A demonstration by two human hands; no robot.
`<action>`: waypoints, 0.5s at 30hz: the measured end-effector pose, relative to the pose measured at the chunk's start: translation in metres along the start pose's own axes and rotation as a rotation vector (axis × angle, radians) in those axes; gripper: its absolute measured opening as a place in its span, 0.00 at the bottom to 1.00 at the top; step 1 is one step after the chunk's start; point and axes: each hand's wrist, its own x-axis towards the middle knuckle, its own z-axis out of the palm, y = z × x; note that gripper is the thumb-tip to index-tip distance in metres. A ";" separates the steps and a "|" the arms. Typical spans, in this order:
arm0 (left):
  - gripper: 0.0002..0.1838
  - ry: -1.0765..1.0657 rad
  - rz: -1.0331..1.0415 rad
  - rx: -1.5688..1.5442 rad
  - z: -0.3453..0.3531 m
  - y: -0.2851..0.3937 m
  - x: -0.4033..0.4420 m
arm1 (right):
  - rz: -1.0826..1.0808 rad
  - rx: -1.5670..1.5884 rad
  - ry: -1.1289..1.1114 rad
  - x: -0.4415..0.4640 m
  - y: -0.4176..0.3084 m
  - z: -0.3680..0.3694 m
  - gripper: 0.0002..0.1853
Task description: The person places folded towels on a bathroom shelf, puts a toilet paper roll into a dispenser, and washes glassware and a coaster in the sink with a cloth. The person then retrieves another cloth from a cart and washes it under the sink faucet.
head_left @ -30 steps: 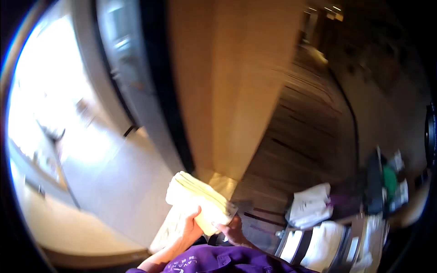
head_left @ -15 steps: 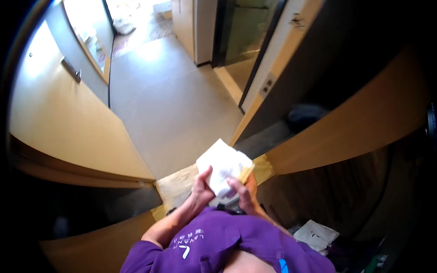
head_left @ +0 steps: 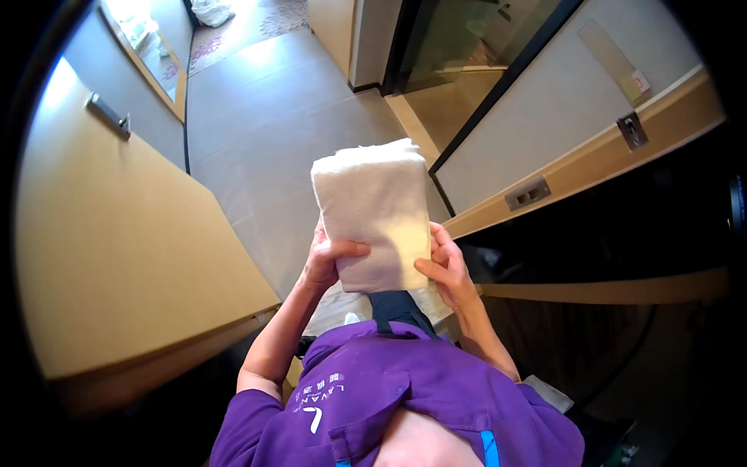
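Note:
A folded white towel (head_left: 373, 202) is held up in front of my chest, its folded layers showing along the upper edge. My left hand (head_left: 328, 255) grips its lower left side, with the thumb lying across the front face. On the lower right side, my right hand (head_left: 446, 268) holds the edge with its thumb pressed on the front. The fingers behind the towel are mostly hidden. Warm light falls on the towel's lower right part.
A wooden door (head_left: 140, 249) with a lever handle stands open at left. At right is the door frame (head_left: 576, 171) with metal strike plates. Grey floor (head_left: 264, 140) runs ahead past a glass door (head_left: 451, 47). A white bundle (head_left: 212, 12) lies at the far end.
The towel has come up and away from my body, now upright and seen full face. Both hands have shifted to its lower sides. I am further into the doorway.

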 end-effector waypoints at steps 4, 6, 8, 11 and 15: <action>0.47 0.051 -0.048 0.109 -0.016 0.012 0.068 | -0.184 -0.335 0.117 0.082 0.005 -0.013 0.40; 0.51 0.052 -0.082 0.307 -0.026 0.026 0.110 | -0.279 -0.432 0.160 0.130 0.009 -0.024 0.40; 0.50 0.049 -0.110 0.344 -0.031 0.043 0.156 | -0.341 -0.324 0.183 0.178 -0.001 -0.032 0.41; 0.52 0.028 -0.102 0.331 -0.027 0.063 0.214 | -0.344 -0.221 0.224 0.234 -0.037 -0.035 0.39; 0.56 -0.106 -0.252 0.158 -0.027 0.091 0.290 | -0.359 -0.139 0.314 0.308 -0.078 -0.055 0.34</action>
